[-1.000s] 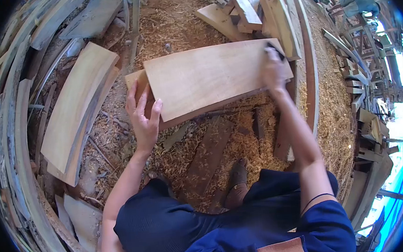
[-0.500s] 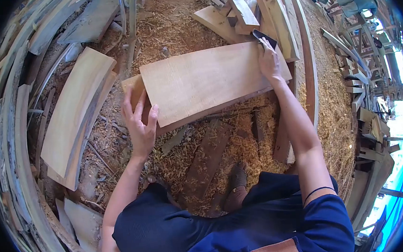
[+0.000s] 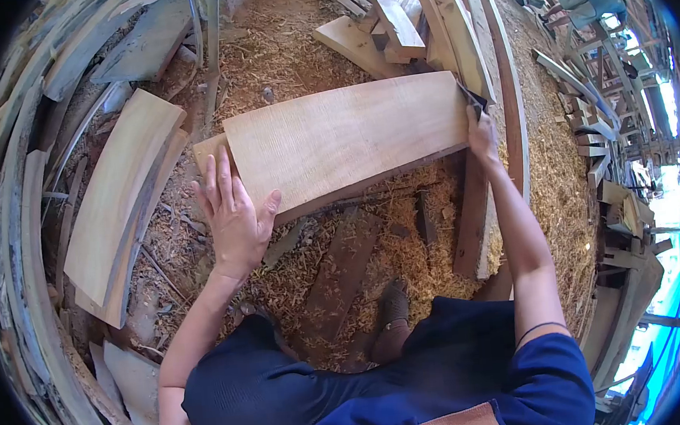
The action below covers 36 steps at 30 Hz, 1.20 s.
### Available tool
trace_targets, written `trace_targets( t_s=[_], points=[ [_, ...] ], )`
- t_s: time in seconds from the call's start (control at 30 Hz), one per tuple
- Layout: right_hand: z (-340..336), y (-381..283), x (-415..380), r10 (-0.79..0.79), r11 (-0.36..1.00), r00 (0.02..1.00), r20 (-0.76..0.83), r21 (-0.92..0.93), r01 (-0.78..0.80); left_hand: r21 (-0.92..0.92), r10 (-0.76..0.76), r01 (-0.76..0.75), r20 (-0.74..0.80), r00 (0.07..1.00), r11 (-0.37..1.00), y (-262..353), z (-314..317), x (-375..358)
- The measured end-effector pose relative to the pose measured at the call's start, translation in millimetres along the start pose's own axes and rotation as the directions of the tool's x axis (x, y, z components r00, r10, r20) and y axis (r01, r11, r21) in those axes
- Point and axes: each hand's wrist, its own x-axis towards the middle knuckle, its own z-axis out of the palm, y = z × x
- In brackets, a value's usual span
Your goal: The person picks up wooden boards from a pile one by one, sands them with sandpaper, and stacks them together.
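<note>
A pale, smooth wooden board (image 3: pixel 342 136) lies in front of me, on top of another piece of wood whose end (image 3: pixel 207 149) sticks out at the left. Against the board's left end rests my left hand (image 3: pixel 238 216), its fingers stretched out and thumb apart, gripping nothing. At the board's right end edge, my right hand (image 3: pixel 482 136) is closed on a thin, dark folded sheet (image 3: pixel 473 100) that looks like sandpaper. Part of the sheet is hidden by the fingers and the board's edge.
Similar curved boards (image 3: pixel 120 206) lie stacked at the left. Offcuts and planks (image 3: pixel 397 20) are piled beyond the board, and a long beam (image 3: pixel 511 95) runs along the right. Shavings (image 3: pixel 556 219) cover the ground; long timber strips (image 3: pixel 20 262) line the far left.
My right hand has moved right and down with the dark sheet, from the board's top face to its right end edge. My left hand has flattened out against the left end.
</note>
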Motion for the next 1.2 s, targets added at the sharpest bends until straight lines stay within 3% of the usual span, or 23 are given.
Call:
trace_targets(
  t_s=[0.03,0.1,0.13,0.2,0.23,0.27,0.3,0.33,0.37,0.43,0.5,0.53,0.57,0.7,0.73,0.77,0.83,0.9,0.93,1.0,1.03,1.1,1.2],
  points=[
    [-0.1,-1.7,-10.3,-0.007,1.0,1.0,0.004,-0.006,0.007,-0.004,-0.009,0.009,0.0,1.0,1.0,3.5,1.7,0.4],
    [15.8,-16.5,-31.3,-0.249,0.967,0.902,-0.352,-0.141,0.212,-0.125,-0.055,0.062,0.053,0.997,0.99,4.4,1.1,-0.6],
    [27.8,-3.4,-22.0,-0.183,0.983,0.916,-0.356,-0.04,0.18,-0.102,-0.074,0.079,0.052,0.996,0.992,7.8,-0.9,-1.8],
    [33.6,7.5,-14.5,-0.199,0.98,0.921,-0.334,-0.045,0.196,-0.626,-0.145,0.049,-0.103,0.984,0.778,24.6,-4.9,-4.7],
    [31.1,6.3,-16.7,-0.201,0.979,0.93,-0.308,-0.041,0.198,-0.603,-0.176,0.073,-0.113,0.978,0.795,27.5,-7.2,-2.5],
    [35.9,23.1,-9.8,-0.339,0.931,0.89,-0.304,-0.245,0.271,-0.904,-0.308,0.142,0.012,0.951,0.404,26.8,-9.9,3.8],
    [29.2,4.8,-16.9,-0.223,0.975,0.921,-0.318,-0.088,0.206,-0.988,-0.369,0.13,0.15,0.917,-0.08,22.9,-14.0,10.3],
    [47.2,50.7,9.2,-0.435,0.898,0.828,-0.353,-0.235,0.372,-0.974,-0.422,0.154,0.211,0.882,-0.165,18.3,-18.6,16.2],
    [55.1,84.1,24.5,-0.374,0.916,0.904,-0.209,-0.234,0.325,-0.952,-0.465,0.166,0.272,0.842,-0.257,13.9,-22.9,19.4],
    [55.1,103.4,28.3,-0.434,0.739,0.882,-0.183,-0.632,0.233,-0.832,-0.295,0.379,0.512,0.807,-0.405,7.1,-26.6,25.8],
    [52.8,120.1,34.6,-0.428,0.502,0.9,-0.086,-0.851,0.157,-0.679,-0.233,0.567,0.713,0.662,-0.466,42.4,-51.5,28.8],
    [53.9,148.3,57.2,-0.755,0.411,0.634,-0.167,-0.874,0.259,-0.69,-0.149,0.535,0.67,0.727,-0.487,48.3,-50.4,26.1],
    [48.6,128.3,43.9,-0.554,0.811,0.778,-0.296,-0.404,0.423,-0.697,-0.065,0.507,0.618,0.784,-0.507,50.4,-47.5,24.2],
    [21.2,49.3,28.5,-0.37,0.928,0.883,-0.288,-0.064,0.368,-0.669,-0.09,0.65,0.719,0.69,-0.36,36.3,-58.5,44.3],
    [17.7,50.5,29.9,-0.289,0.954,0.898,-0.333,-0.019,0.3,-0.816,-0.165,0.49,0.553,0.817,-0.307,35.6,-65.1,46.8],
    [19.3,71.0,49.0,-0.132,0.814,0.989,-0.074,0.561,0.15,-0.815,-0.187,0.484,0.554,0.811,-0.318,28.9,-81.2,43.6],
    [7.5,51.8,39.1,0.118,0.834,0.993,-0.012,0.545,-0.092,-0.807,-0.252,0.547,0.59,0.767,-0.223,1.4,-120.6,41.9],
    [17.2,68.0,45.2,0.091,0.777,0.995,0.027,0.623,-0.088,-0.785,-0.298,0.455,0.594,0.747,-0.421,-35.7,-115.3,31.6],
    [21.8,75.5,41.8,-0.035,0.975,0.997,-0.07,0.215,0.049,-0.794,-0.347,0.417,0.581,0.736,-0.442,-52.5,-127.7,20.3],
    [39.6,74.9,29.1,-0.355,0.931,0.928,-0.117,0.053,0.362,-0.866,-0.536,0.302,0.487,0.689,-0.399,-76.7,-150.3,-11.3],
    [48.3,73.5,22.1,-0.5,0.865,0.855,-0.136,-0.033,0.501,-0.929,-0.632,0.305,0.368,0.683,-0.211,-93.8,-155.9,-25.1],
    [49.5,17.6,-17.9,-0.421,0.905,0.906,-0.038,-0.079,0.417,-0.876,-0.666,0.299,0.481,0.57,-0.378,-133.2,-165.7,-47.7],
    [53.6,11.8,-20.8,-0.453,0.887,0.89,-0.058,-0.134,0.443,-0.949,-0.77,0.145,0.312,0.557,-0.28,-196.1,-166.9,-74.2]
  ],
)
